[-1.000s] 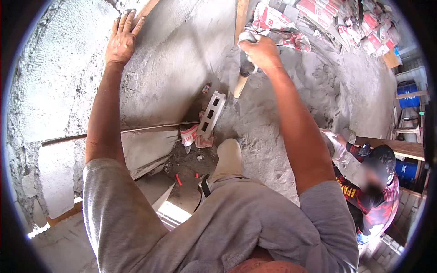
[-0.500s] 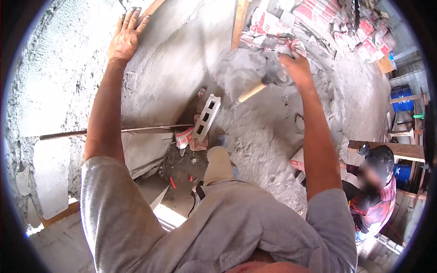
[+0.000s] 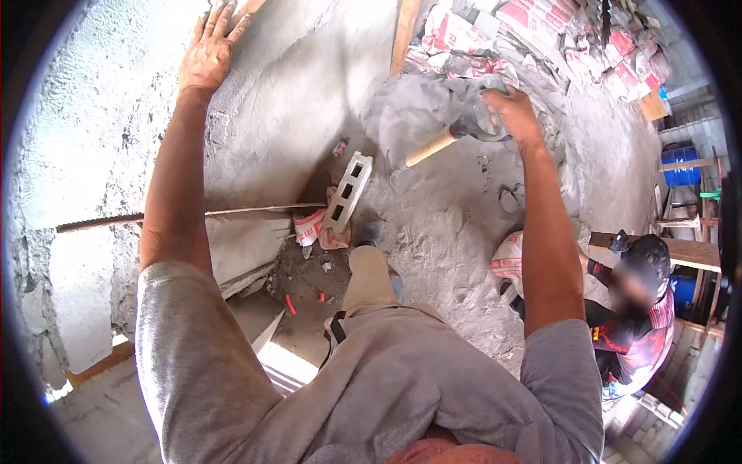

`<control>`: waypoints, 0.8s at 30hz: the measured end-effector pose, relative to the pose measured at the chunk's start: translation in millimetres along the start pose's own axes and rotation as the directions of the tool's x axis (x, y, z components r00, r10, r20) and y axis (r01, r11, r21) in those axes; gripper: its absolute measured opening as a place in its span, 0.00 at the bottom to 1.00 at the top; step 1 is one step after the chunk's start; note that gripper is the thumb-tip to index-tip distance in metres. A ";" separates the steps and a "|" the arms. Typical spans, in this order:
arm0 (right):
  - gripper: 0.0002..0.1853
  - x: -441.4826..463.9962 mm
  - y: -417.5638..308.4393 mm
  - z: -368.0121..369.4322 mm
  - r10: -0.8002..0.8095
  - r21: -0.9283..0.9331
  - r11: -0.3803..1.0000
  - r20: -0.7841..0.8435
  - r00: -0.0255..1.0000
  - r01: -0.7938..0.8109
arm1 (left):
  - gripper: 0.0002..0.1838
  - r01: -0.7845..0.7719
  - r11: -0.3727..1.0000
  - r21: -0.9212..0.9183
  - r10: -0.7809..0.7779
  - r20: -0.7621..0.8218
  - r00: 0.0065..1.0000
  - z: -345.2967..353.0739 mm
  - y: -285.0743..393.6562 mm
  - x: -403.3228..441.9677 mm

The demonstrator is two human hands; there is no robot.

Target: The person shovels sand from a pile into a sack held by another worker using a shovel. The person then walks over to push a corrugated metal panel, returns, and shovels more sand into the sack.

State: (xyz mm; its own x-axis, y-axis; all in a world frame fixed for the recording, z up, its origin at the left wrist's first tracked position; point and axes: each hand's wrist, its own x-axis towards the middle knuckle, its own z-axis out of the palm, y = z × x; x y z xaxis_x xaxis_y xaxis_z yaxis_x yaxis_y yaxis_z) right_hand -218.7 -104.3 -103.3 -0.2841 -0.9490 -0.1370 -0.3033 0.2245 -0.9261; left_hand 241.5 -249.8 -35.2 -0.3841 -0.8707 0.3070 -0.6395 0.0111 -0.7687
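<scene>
My left hand [image 3: 206, 56] lies flat against the rough grey wall [image 3: 278, 116], fingers stretched upward, beside the end of a wooden strip [image 3: 249, 9]. Over the grey heap of mix at the upper right, my right hand [image 3: 512, 112] is closed, with the thumb side toward the left. Something grey shows at its fingers, but its kind is not clear against the grey heap. Just below and left of that hand is a tool with a pale wooden handle [image 3: 430, 148] and a dark socket; its head merges with the mix.
A hollow concrete block [image 3: 348, 191] leans over torn red-and-white bags [image 3: 309, 226] near my foot. More cement bags [image 3: 456, 31] pile up at the top. A co-worker [image 3: 638, 309] sits low at right, near a wooden beam [image 3: 688, 254] and a blue drum [image 3: 680, 165].
My right hand has shifted slightly right and down, and is less blurred. The left hand stays on the wall, a little higher in view. The camera view has shifted slightly.
</scene>
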 end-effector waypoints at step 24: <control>0.11 -21.6 -12.7 -17.9 0.027 0.023 0.999 0.067 0.997 -0.028 | 0.32 -0.015 0.999 -0.033 0.015 -0.007 1.000 -31.3 -4.2 -3.8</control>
State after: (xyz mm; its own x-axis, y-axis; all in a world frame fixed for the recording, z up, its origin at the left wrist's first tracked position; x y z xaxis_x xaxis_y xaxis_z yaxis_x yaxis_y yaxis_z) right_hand -225.0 -82.7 -82.3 -0.2310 -0.9553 -0.1847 -0.2747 0.2461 -0.9295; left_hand 224.9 -231.2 -15.6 -0.3981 -0.8670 0.2996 -0.6555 0.0404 -0.7541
